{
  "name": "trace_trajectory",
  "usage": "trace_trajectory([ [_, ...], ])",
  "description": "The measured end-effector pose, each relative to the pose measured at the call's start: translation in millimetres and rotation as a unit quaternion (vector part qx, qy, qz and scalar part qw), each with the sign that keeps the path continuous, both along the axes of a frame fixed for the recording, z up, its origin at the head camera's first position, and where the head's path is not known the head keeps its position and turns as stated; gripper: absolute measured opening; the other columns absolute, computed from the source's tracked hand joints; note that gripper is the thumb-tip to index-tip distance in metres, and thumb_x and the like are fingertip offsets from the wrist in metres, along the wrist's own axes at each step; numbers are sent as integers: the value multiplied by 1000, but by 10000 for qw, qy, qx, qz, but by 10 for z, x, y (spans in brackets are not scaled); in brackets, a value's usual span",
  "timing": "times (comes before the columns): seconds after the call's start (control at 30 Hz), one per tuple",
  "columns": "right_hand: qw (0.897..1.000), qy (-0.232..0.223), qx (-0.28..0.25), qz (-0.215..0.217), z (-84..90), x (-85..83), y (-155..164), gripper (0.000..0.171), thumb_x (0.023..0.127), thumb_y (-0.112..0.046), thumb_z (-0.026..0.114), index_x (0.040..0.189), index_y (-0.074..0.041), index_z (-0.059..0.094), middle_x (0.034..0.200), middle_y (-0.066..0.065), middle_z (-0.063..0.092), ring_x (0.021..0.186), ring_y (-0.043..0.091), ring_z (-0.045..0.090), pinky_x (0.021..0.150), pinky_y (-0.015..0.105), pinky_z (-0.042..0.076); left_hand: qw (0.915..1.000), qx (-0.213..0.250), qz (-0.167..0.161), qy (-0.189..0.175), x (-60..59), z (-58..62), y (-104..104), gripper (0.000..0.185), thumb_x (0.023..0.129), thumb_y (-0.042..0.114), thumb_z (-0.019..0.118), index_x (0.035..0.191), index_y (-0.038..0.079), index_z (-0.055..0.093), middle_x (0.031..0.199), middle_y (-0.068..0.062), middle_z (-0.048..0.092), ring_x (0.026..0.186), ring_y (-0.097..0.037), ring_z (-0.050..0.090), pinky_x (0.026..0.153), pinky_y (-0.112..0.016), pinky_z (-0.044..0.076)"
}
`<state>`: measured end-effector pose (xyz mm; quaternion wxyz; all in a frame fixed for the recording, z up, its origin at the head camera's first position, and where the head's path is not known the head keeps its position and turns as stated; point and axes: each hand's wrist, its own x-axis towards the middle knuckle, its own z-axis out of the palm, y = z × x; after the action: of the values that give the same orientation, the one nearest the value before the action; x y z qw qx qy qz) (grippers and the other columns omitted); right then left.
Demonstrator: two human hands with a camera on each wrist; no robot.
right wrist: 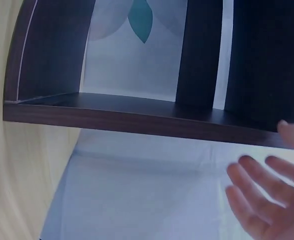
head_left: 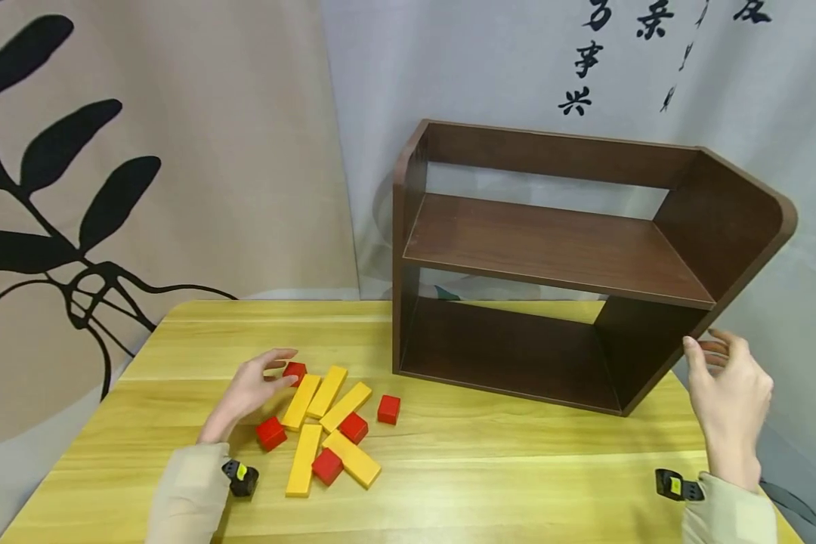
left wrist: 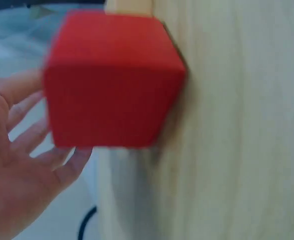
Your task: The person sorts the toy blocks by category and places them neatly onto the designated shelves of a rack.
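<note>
The left hand (head_left: 248,389) lies open on the table (head_left: 517,468), fingertips at a red cube (head_left: 295,371) at the far edge of a scatter of red cubes and yellow planks (head_left: 304,459). The right hand (head_left: 731,400) hovers open just beside the dark wooden shelf (head_left: 551,249), seemingly not touching. Black Chinese characters (head_left: 585,60) mark the backdrop; I cannot read them with certainty.

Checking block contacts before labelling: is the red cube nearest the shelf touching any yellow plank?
Apart. The head view shows the red cube alone, bare table between it and the nearest yellow plank.
</note>
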<state>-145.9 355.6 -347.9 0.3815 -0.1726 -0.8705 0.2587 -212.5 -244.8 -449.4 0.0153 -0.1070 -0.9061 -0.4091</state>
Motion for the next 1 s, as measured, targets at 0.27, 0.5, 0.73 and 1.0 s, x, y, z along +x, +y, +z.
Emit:
trace_trajectory([
  [0.27, 9953, -798, -258, 477, -33, -85, 102, 40, 92, -30, 60, 114, 4, 56, 111, 30, 64, 64, -33, 27, 56, -1, 28, 9982, 217, -289, -468, -88, -101, -62, 49, 87, 2, 64, 134, -3, 48, 127, -30, 55, 112, -45, 57, 88, -46, 54],
  [0.5, 9932, -1017, 149, 547, 2, -108, 108, 41, 92, -33, 59, 109, 4, 54, 108, 31, 65, 64, -29, 29, 53, 16, 41, 9996, -68, -180, -184, -138, -121, -86, 44, 85, -4, 64, 128, -3, 54, 123, -28, 59, 106, -43, 60, 86, -49, 54],
  [0.73, 9920, -1055, 373, 591, -3, -122, 103, 39, 93, -30, 56, 107, 6, 52, 103, 36, 64, 88, 48, 65, 67, 58, 46, 9997, -137, -78, -163, -134, -112, -107, 41, 84, -1, 66, 124, -3, 57, 117, -27, 62, 103, -42, 61, 85, -49, 54],
  [1.0, 9913, -1108, 427, 575, -12, -125, 112, 38, 93, -30, 55, 106, 6, 52, 101, 35, 64, 88, 50, 64, 65, 58, 44, 9998, -189, -68, -45, -124, -81, -103, 38, 85, -1, 65, 122, -3, 59, 118, -24, 60, 102, -38, 61, 84, -47, 55],
])
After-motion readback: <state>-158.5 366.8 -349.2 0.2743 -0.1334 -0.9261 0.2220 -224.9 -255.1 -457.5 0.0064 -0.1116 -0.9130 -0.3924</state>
